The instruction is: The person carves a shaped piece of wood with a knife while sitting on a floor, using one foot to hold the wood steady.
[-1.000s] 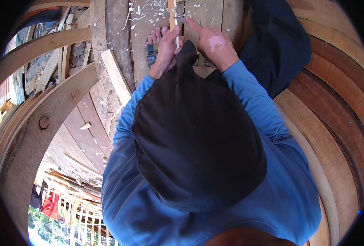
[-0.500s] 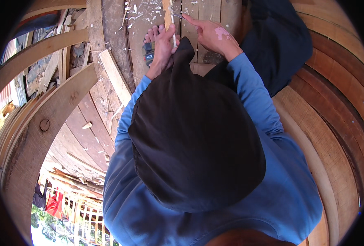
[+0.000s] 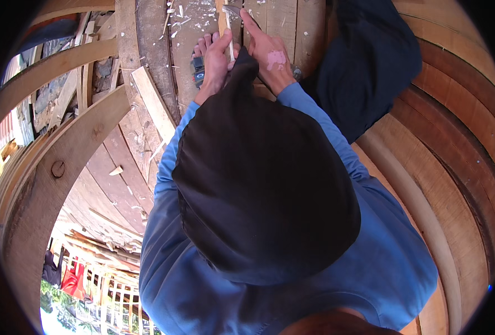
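Left hand [image 3: 216,62]: closed, stick [image 3: 223,20] gripped toward twelve o'clock
Right hand [image 3: 269,54]: partly closed, knife [image 3: 234,9] held
Shavings [image 3: 181,10]: strewn toward eleven o'clock

The strip [image 3: 222,20] is narrow wood, tan with pale right side, running almost vertically at top centre. The knife [image 3: 234,10], grey-bladed, lies crosswise at this side.

Knife [image 3: 233,9] at right of wood strip [image 3: 222,22]; shavings [image 3: 181,11] on floor [image 3: 185,75]; loose board [image 3: 151,100] farther left.
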Available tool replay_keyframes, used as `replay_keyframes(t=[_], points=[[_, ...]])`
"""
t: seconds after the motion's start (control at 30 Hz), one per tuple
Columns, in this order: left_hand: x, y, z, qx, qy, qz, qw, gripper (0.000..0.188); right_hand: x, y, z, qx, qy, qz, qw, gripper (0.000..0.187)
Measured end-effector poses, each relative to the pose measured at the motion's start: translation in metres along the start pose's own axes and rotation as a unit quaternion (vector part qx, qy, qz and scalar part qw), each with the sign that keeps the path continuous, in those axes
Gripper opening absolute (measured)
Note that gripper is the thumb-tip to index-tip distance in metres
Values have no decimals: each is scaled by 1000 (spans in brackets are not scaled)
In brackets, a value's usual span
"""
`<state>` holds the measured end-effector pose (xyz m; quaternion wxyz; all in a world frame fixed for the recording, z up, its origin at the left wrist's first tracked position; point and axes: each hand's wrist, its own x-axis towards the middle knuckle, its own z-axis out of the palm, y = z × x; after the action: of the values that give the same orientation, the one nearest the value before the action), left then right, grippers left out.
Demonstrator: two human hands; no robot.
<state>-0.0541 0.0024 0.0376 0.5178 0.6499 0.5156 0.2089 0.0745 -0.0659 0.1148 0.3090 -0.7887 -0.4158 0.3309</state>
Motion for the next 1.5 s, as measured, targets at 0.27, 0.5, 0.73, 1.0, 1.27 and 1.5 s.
replay_keyframes(t=[0.27, 0.5, 0.73, 1.0, 1.27, 1.5], points=[[-2, -15, 5, -23, -1, -21, 1000, 35, -9, 4, -15, -73, -21, -38, 996, 63], [-4, 2, 1, -287, -51, -147, 945, 36, 1, 10, -31, -140, -77, -57, 986, 57], [-4, 13, -2, -114, -46, -118, 985, 43, 15, 10, -37, -185, -95, -74, 975, 58], [6, -29, 10, 138, 27, 87, 986, 26, -2, -9, -15, -119, -34, -1, 992, 52], [15, -42, 15, 194, 27, 49, 979, 29, 7, -2, 3, -84, -9, 10, 996, 52], [-8, -12, 10, -80, 23, 5, 996, 45, 2, 0, -3, -35, -9, -13, 999, 57]])
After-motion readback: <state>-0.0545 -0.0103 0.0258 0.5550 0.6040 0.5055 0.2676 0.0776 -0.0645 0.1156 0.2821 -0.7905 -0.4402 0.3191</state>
